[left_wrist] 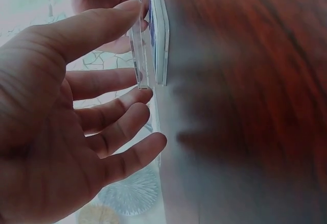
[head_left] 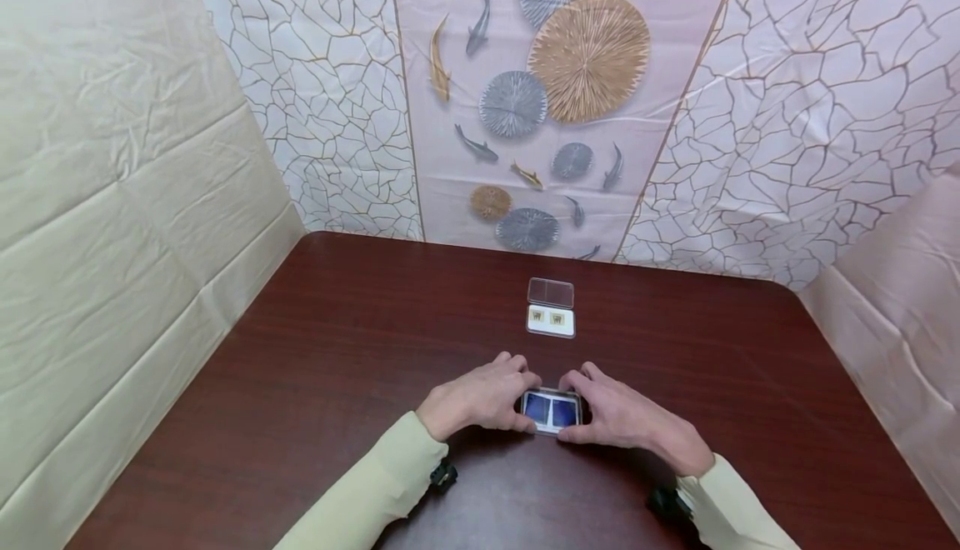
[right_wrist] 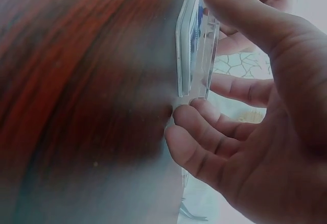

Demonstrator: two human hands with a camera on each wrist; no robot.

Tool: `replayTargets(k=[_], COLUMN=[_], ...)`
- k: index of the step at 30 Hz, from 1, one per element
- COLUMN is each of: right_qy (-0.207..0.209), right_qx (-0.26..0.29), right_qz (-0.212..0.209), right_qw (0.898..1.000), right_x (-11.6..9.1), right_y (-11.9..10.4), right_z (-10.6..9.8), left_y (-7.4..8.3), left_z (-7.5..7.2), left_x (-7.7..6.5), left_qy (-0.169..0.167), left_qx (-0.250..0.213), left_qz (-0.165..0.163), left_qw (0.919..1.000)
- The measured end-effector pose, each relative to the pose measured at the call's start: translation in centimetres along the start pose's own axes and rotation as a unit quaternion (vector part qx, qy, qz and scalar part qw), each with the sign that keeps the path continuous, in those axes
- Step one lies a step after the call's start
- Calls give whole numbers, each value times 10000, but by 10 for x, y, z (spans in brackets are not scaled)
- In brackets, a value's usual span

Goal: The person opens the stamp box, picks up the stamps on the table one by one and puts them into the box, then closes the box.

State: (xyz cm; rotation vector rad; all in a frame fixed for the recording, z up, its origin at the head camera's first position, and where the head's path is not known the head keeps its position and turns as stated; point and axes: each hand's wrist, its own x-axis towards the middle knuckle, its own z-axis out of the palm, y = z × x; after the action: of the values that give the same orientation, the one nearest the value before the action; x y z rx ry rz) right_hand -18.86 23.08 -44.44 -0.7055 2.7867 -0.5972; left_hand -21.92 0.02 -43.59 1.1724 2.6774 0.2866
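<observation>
A small case base (head_left: 538, 407) with two dark blue squares on white lies flat on the table in front of me. Its clear plastic lid (left_wrist: 136, 50) is just above it and parallel, a narrow gap showing between the two in both wrist views. My left hand (head_left: 483, 393) pinches the lid's left end between thumb and index finger, the other fingers loosely bent. At the opposite end my right hand (head_left: 618, 410) pinches the same lid (right_wrist: 212, 55) likewise. Its lower fingers are near the tabletop.
Farther back on the dark wooden table (head_left: 390, 317) a second clear case (head_left: 551, 332) lies with two small gold-coloured squares on white. Its clear cover (head_left: 551, 292) is behind it. Patterned cloth (head_left: 345, 117) hangs along the table's far edge, with plain cloth (head_left: 150, 200) at the left.
</observation>
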Motion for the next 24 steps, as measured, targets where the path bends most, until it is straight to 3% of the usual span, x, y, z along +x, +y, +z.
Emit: replayTargets(k=[24], right_qy=[-140], right_qx=[-104], right_qz=[79], right_qw=[9998], right_x=[0], right_y=[0], right_z=[2], left_y=[4], left_z=[4], left_x=[-1], left_qy=[4], left_qx=[180], left_qz=[-41], left_qw=[9998])
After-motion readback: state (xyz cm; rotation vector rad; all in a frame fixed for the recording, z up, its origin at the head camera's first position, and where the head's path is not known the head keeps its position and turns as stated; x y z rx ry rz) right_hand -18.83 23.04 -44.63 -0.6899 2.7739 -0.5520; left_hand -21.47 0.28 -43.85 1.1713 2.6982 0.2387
